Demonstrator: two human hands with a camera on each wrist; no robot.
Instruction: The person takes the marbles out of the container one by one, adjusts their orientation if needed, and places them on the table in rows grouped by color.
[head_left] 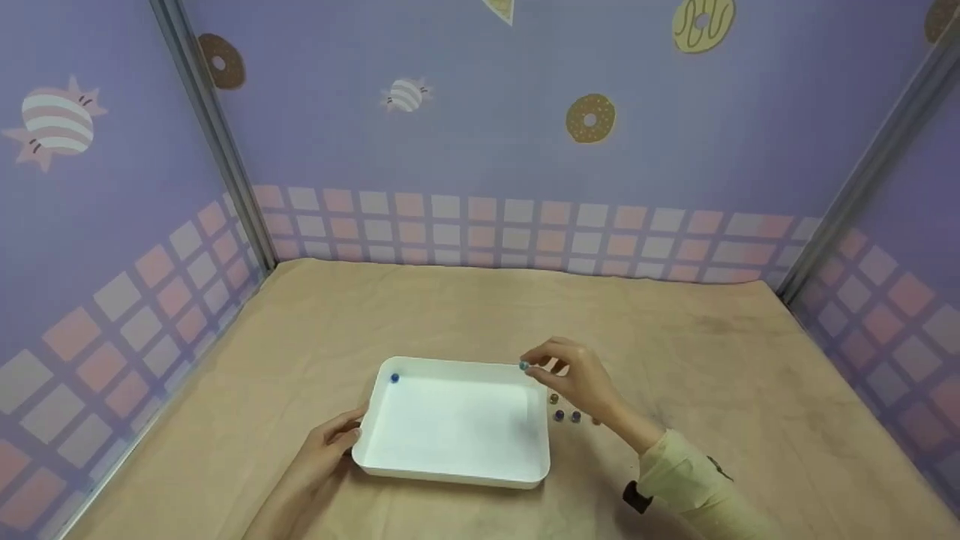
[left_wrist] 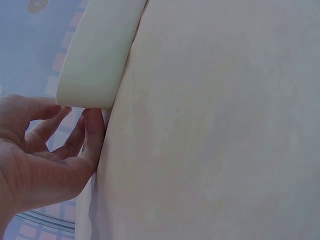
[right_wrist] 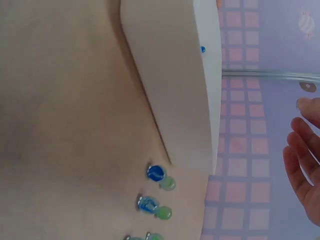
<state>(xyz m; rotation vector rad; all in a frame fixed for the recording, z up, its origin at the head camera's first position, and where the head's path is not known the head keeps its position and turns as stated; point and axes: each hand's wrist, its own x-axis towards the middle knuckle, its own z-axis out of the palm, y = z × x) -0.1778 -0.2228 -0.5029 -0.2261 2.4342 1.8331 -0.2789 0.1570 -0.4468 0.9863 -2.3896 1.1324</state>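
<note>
A white rectangular tray (head_left: 457, 476) lies on the cloth-covered table. My left hand (head_left: 328, 444) holds its left end, and in the left wrist view the curled fingers (left_wrist: 42, 107) and thumb touch the end wall. Over the tray's far right corner, my right hand (head_left: 574, 373) pinches a small bluish marble (head_left: 524, 366) between thumb and fingertips. That hand (right_wrist: 306, 155) is partly cut off in the right wrist view. One blue marble (head_left: 395, 378) sits inside the tray at the far left corner. Several blue and green marbles (right_wrist: 156, 173) lie on the cloth beside the tray's right side.
A tan cloth (head_left: 315, 315) covers the table. Purple printed panels (head_left: 480, 135) with pink and white squares stand at the back and both sides, with grey metal posts (head_left: 225, 150) in the corners. A dark band (head_left: 637, 497) is on the right wrist.
</note>
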